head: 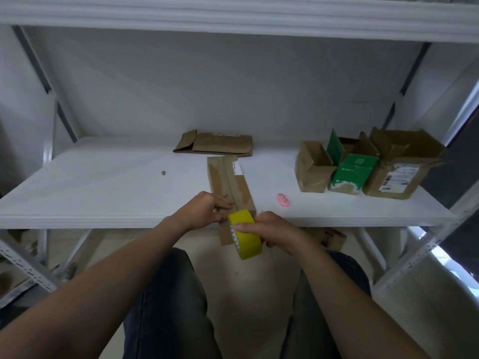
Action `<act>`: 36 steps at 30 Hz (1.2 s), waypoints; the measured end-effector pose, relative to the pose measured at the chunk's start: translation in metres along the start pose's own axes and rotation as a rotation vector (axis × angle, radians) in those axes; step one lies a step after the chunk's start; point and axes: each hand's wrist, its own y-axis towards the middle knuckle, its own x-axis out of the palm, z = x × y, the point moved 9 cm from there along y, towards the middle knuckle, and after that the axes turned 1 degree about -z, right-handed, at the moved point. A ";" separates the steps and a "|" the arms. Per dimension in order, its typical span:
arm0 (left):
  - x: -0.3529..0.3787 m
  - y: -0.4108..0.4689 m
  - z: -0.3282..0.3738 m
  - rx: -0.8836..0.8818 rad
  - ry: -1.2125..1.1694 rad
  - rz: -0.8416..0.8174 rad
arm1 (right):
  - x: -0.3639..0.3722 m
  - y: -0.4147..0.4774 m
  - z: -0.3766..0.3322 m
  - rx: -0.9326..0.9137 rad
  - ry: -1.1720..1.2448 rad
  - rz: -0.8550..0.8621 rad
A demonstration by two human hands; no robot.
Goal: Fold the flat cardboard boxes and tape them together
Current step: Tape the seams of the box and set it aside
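A folded brown cardboard box (228, 182) lies lengthwise on the white shelf (103, 193), its near end hanging over the front edge. My right hand (274, 233) grips a yellow roll of tape (245, 234) at that near end, thumb across the roll. Curled fingers of my left hand (207, 209) rest on the box's near left side, just beside the roll; whether they pinch the tape's end cannot be told. A flat unfolded cardboard box (215, 143) lies farther back on the shelf.
Three open boxes stand at the shelf's right: a brown one (312, 167), a green one (350, 172) and a larger brown one (399, 167). A small pink cutter (283, 200) lies right of the folded box. A cardboard scrap (163, 173) sits to the left. An upper shelf (233, 19) hangs overhead.
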 end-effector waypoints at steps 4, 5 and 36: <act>0.008 -0.005 0.009 0.072 -0.016 -0.001 | 0.008 -0.003 0.011 0.025 0.113 -0.031; 0.008 -0.004 0.010 0.081 -0.017 0.019 | 0.010 -0.004 0.012 0.025 0.141 -0.043; 0.009 0.012 0.011 -0.046 0.073 0.186 | 0.017 0.026 0.041 0.145 0.160 -0.095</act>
